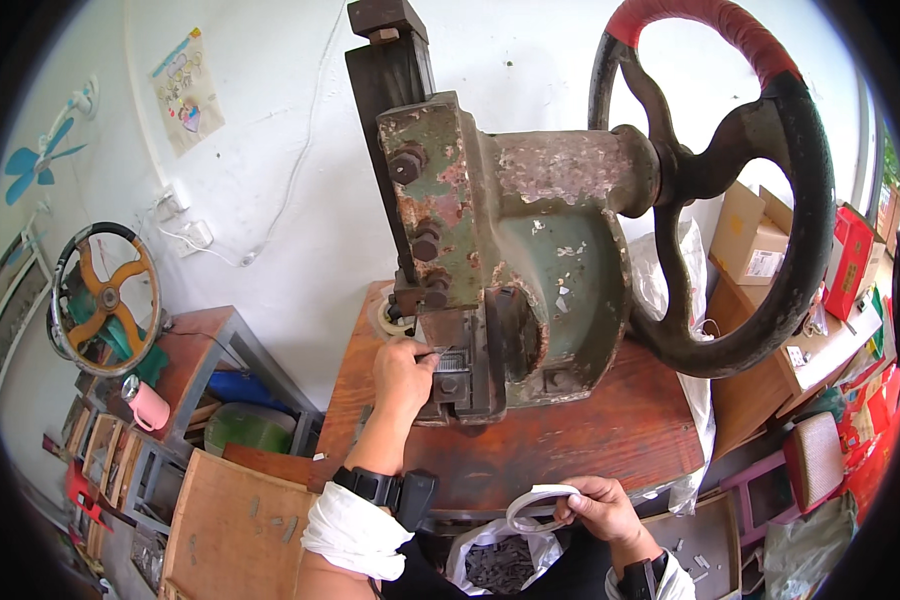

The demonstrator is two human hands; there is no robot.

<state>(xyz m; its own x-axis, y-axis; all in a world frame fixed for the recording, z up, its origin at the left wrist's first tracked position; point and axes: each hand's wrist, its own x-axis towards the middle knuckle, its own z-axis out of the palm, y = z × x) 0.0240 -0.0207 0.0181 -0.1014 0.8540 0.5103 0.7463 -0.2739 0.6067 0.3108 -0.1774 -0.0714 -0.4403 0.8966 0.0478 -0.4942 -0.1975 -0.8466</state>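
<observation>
White cloth of the left sleeve (355, 530) bunches at the forearm, above a black wrist strap (370, 485). The left hand (402, 372) reaches to the press (435, 200), fingertips at the left edge of a small ridged metal block (453, 362) low on its front; whether they grip anything cannot be told. Nearer the body, the right hand (605, 508) pinches a white ring (545, 491) between thumb and fingers, most of it extending to the left of the hand. Below that ring sits a white bag (460, 565) of grey pieces. Under the press spreads a reddish wooden table (610, 450). Farther out, a cardboard box (753, 232) bears a white label (765, 263), its print too small to read; a coloured drawing (187, 92) hangs on the wall.
</observation>
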